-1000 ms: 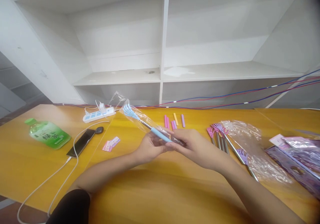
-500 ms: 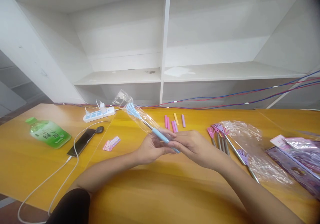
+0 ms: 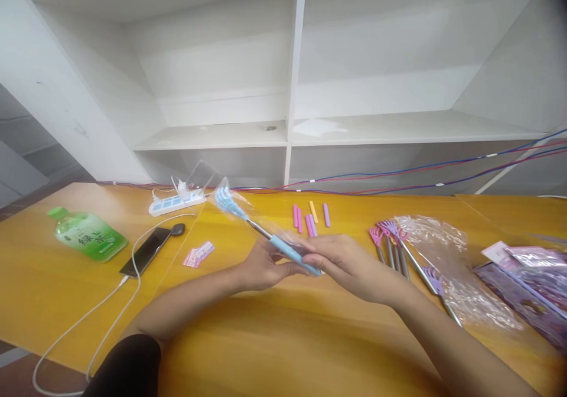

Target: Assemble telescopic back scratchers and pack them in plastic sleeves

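A light-blue back scratcher (image 3: 287,248) with a hand-shaped head and metal shaft slants up to the left over the table, inside a clear plastic sleeve (image 3: 208,175). My left hand (image 3: 264,265) wraps round its handle from below, some fingers hidden behind it. At the handle's lower end, my right hand (image 3: 345,267) pinches it with thumb and fingers. Several pink and purple back scratchers (image 3: 392,240) lie to the right. Behind my hands are several short handle sleeves (image 3: 309,224) in pink, purple and yellow.
Loose clear plastic bags (image 3: 469,285) and a purple box (image 3: 514,296) holding packages lie at the right. On the left are a green bottle (image 3: 91,236), a phone (image 3: 148,249), a power strip (image 3: 177,202) and small cards (image 3: 198,255). White shelves (image 3: 212,134) rise behind.
The scratcher's head has shifted slightly left and down, and the free end of the clear sleeve stretches further left. Both hands keep their grip, the lower end now slightly further right.
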Tool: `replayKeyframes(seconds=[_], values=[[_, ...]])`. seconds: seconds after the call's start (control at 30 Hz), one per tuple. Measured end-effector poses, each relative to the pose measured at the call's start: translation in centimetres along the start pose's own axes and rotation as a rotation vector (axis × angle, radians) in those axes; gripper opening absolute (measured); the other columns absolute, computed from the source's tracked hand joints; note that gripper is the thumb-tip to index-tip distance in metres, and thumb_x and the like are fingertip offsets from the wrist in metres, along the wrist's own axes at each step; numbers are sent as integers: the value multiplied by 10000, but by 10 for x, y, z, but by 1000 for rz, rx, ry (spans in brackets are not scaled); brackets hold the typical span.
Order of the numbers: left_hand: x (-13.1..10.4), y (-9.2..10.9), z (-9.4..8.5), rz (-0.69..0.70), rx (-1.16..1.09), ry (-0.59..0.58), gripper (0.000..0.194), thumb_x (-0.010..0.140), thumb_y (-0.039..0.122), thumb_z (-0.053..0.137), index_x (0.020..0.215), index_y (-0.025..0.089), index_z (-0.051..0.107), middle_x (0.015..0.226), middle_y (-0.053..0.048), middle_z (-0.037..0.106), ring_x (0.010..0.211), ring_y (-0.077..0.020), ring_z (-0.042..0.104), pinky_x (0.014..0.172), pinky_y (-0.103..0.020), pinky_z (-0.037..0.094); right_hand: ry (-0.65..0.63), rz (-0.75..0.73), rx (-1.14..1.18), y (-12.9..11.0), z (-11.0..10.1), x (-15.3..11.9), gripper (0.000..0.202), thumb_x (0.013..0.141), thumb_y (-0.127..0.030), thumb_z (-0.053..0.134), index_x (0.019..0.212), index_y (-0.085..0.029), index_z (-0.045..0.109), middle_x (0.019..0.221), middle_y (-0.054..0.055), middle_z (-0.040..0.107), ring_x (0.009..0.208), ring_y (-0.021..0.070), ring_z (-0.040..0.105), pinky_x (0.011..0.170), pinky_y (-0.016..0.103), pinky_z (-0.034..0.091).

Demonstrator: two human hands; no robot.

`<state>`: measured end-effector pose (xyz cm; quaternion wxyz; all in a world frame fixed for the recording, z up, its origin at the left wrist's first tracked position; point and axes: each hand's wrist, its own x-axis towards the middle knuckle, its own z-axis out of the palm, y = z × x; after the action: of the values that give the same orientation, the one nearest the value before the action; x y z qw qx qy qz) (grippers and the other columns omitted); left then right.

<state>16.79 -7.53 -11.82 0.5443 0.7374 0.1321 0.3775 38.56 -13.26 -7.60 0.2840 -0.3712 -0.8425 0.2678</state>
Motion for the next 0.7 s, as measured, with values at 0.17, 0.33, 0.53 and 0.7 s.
replayKeyframes(seconds=[0.17,0.33,0.53,0.7], values=[[-1,-4,-14,18,123,-260,354,970,318,695,1322,280,697,1042,-79,794,945,-215,768,907,-348,594,-62,-7,77,-4,-1,2,531,1138,-537,364,838,-176,611,777,26,572,734,142,499,709,258,381],[-2,6,-15,-30,271,-323,319,969,270,649,1280,292,719,1100,-55,799,968,-195,757,858,-282,568,-150,-30,189,-3,-2,4,552,1134,-575,332,830,-176,563,781,11,534,726,128,477,718,254,387],[1,21,-13,-117,387,-383,313,982,248,611,1268,318,719,1082,-21,803,934,-181,750,806,-251,542,-258,-30,246,4,-4,3,547,1138,-577,309,843,-172,530,779,-3,490,718,118,445,725,251,376],[3,28,-10,-123,243,-436,284,1008,268,590,1275,271,686,1116,-65,790,1044,-208,745,922,-309,561,-326,6,281,4,-11,1,558,1131,-568,352,813,-162,564,739,2,516,679,112,475,690,246,404]])
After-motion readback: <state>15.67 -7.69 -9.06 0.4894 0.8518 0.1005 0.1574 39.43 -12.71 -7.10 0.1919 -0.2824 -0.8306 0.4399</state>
